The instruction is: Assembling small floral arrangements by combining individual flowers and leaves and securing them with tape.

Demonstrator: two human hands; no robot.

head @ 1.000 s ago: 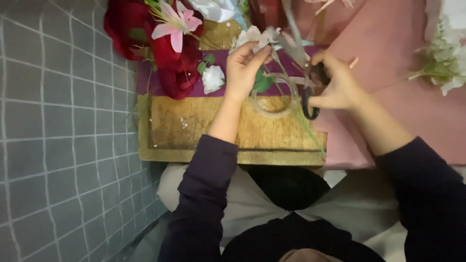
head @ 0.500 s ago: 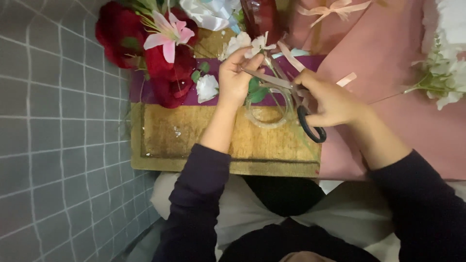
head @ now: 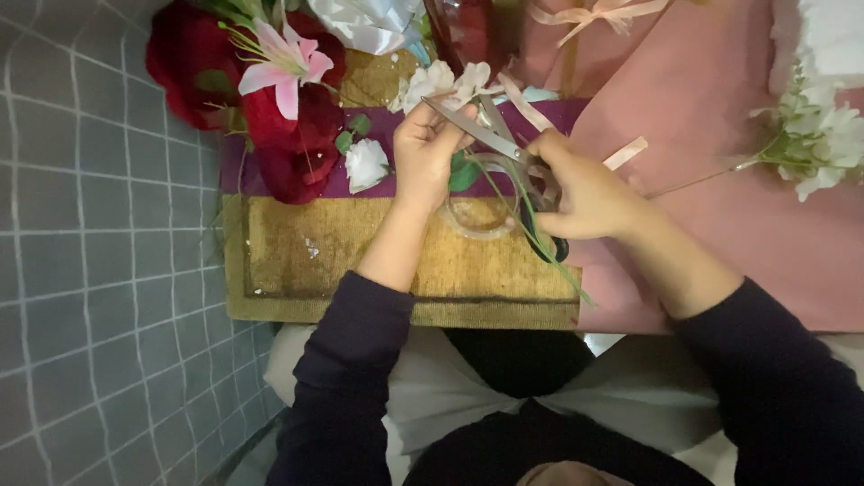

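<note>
My left hand (head: 427, 153) grips a sprig of white flowers (head: 441, 83) by its thin green stem (head: 531, 236), which trails down to the right. My right hand (head: 585, 184) holds black-handled scissors (head: 490, 139) with the blades apart, pointing up-left at the stem just by my left fingers. A clear roll of tape (head: 481, 216) lies on the brown mat (head: 306, 261) under both hands.
Red roses (head: 288, 135), a pink lily (head: 283, 63) and a small white rose (head: 366, 164) lie at the mat's upper left on purple paper. Pink wrapping paper (head: 720, 135) covers the right side, with white blossoms (head: 823, 135) and a pink ribbon bow (head: 598, 13). Grey tiled floor (head: 99, 270) is on the left.
The scissors swung from hanging down in my right hand to pointing up-left, blades apart at the stem. My left hand stayed on the white sprig.
</note>
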